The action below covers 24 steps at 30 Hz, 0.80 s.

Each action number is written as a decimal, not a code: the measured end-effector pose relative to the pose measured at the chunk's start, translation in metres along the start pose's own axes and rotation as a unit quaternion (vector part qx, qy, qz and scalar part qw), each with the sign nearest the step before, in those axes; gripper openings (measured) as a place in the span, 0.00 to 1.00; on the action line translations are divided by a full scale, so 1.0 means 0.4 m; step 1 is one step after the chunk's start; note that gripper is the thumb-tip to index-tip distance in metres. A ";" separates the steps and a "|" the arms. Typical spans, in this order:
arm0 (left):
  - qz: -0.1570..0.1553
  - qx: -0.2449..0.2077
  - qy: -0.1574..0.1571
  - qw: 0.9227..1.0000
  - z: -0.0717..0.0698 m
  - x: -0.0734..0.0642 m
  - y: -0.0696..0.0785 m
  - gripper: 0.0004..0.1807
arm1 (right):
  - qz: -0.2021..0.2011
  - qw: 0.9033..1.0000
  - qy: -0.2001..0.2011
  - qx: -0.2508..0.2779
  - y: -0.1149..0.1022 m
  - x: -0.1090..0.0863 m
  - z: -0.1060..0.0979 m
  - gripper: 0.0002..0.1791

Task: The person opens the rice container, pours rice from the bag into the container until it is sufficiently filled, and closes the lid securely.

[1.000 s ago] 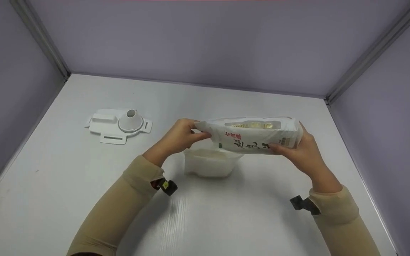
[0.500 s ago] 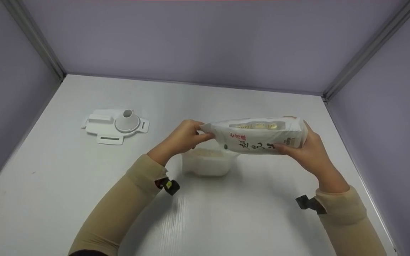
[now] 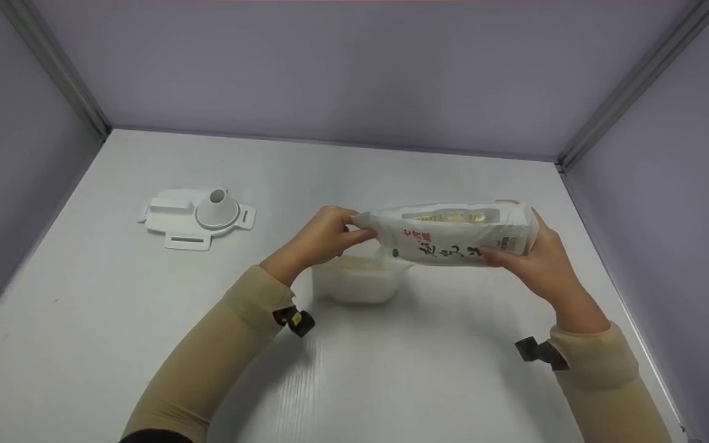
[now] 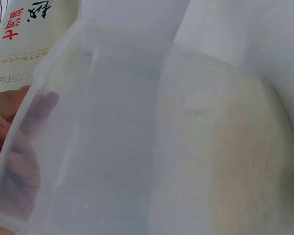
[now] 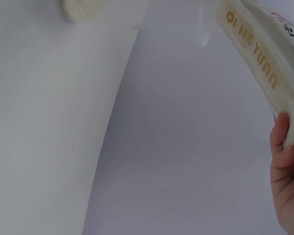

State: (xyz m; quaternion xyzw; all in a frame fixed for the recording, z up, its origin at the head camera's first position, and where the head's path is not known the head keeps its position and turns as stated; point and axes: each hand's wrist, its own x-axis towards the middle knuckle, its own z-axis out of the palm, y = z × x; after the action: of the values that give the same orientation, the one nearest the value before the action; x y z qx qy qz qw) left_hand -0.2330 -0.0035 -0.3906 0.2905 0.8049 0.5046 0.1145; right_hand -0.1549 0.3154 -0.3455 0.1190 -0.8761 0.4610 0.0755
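White table point(image 3: 465, 363) in a grey-purple booth, bag held sideways at a tub

Plain walls point(image 3: 342, 74) all around, grey metal posts point(image 3: 645, 80) running up the two back corners. Center stage: a white bag point(image 3: 447, 237) held up lengthwise, printed with red and black characters, with a strip of gold lettering along the upper side. Right wrist view gives you "QI HE YUAN" in gold on one panel.

Both hands are clamped on it. Left hand point(image 3: 327, 237) has the left end pinched between thumb and fingers. Right hand point(image 3: 536, 261) has the other end, thumb laid across the printed front, fingers mostly tucked out of sight behind.

Bag's left end overlaps the far right part of a cloudy see-through tub point(image 3: 354, 286) from the head view; can't tell if they're touching. Some pale beige stuff point(image 4: 255, 166) sits at the bottom of the tub, kinda blurry through the plastic.

Off to the left, well apart from the tub, is a flat white plastic piece point(image 3: 173, 216) with slotted tabs, a raised block and a cone point(image 3: 218, 212) sticking up.

Person's wearing tan sleeves point(image 3: 219, 344), with a small black gadget point(image 3: 296, 320) at each cuff.
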 end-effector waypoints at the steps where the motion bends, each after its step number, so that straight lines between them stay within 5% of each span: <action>1: 0.001 0.001 -0.001 1.000 0.002 0.002 0.001 0.13 | -0.001 1.000 0.000 -0.004 0.000 -0.001 -0.002 0.37; 10: 0.022 0.005 -0.004 1.000 0.016 0.014 0.007 0.13 | -0.002 1.000 0.004 -0.010 0.002 -0.009 -0.020 0.38; 24: 0.014 0.009 0.000 1.000 0.021 0.030 0.014 0.14 | -0.005 1.000 0.017 -0.016 -0.001 -0.007 -0.031 0.37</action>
State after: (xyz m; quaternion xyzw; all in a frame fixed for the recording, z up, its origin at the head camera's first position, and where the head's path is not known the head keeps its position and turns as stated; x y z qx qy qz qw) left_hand -0.2365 0.0116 -0.3885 0.3029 0.8053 0.4987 0.1052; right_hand -0.1518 0.3260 -0.3390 0.1141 -0.8814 0.4484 0.0948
